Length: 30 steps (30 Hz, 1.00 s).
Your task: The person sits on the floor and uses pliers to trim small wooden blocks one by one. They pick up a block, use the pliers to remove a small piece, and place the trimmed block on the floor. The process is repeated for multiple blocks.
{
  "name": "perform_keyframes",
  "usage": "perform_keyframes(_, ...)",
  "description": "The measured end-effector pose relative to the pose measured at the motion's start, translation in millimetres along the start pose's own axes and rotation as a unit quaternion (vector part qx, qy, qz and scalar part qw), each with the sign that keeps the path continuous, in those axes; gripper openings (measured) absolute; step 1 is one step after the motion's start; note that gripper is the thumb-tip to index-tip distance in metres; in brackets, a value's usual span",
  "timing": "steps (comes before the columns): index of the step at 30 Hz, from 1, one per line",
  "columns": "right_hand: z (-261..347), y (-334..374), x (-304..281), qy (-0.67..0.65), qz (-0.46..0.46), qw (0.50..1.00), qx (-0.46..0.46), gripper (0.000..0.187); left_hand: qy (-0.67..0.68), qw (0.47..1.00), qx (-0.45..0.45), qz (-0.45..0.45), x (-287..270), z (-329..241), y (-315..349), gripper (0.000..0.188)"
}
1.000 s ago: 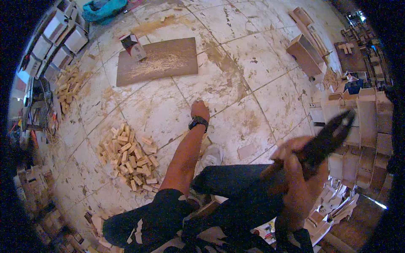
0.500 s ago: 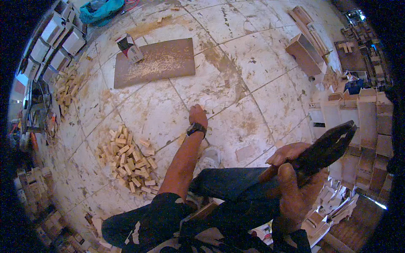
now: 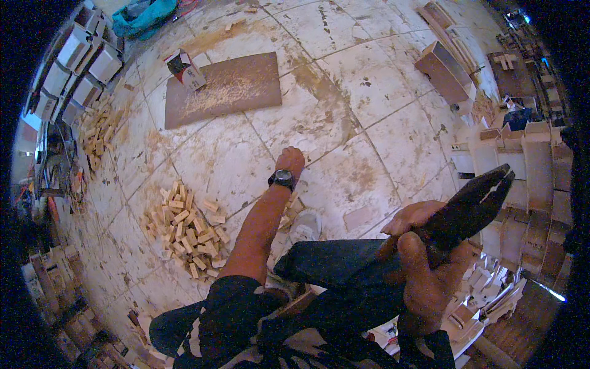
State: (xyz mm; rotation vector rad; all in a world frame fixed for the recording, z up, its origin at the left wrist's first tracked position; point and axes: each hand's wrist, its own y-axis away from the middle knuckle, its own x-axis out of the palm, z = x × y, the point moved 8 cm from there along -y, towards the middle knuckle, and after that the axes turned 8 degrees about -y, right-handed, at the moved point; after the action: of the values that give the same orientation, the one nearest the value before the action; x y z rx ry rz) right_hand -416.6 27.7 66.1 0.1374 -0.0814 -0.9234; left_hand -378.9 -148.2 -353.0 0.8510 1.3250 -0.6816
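My right hand (image 3: 427,261) is wrapped round a dark pair of pliers (image 3: 470,212), raised at the right with its jaws pointing up and away; a thin gap shows between the jaw tips. My left hand (image 3: 291,161), with a black watch (image 3: 283,178) on its wrist, reaches out low over the tiled floor. Its fingers look curled in, and what they hold, if anything, is hidden. Left of that forearm lies a heap of small pale wooden blocks (image 3: 187,224). A few more wooden blocks (image 3: 289,209) show between the forearm and my shoe (image 3: 305,225).
Farther off, a brown board (image 3: 249,89) strewn with wood shavings lies on the floor, a small carton (image 3: 187,74) on its left part. A second block pile (image 3: 97,132) is at the left. A wooden box (image 3: 444,71) and stacked wooden parts (image 3: 534,166) stand at the right.
My left hand has shifted slightly up and right, and its wrist has turned so the watch face shows more. The pliers have moved slightly left and up in my right hand.
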Motion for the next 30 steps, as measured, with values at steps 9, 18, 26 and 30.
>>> perform_keyframes(9,0.8,-1.9,-4.5,-0.024,-0.006,0.999,0.042,0.019,0.029,0.993,0.11,-0.026,-9.7,10.7,6.6,0.014)
perform_keyframes(18,2.4,-3.7,-4.7,-0.015,-0.034,0.999,0.032,0.018,0.081,0.983,0.146,0.082,-0.1,23.0,-1.7,0.013)
perform_keyframes(26,-1.8,-7.6,-9.3,0.075,-0.053,0.994,0.058,0.021,0.321,0.94,-0.085,-0.079,-33.6,68.2,27.1,0.018)
perform_keyframes(30,-11.0,-22.4,-7.8,0.153,-0.038,0.982,0.105,0.025,0.631,0.741,-0.232,-0.009,-83.5,66.7,43.3,0.017)
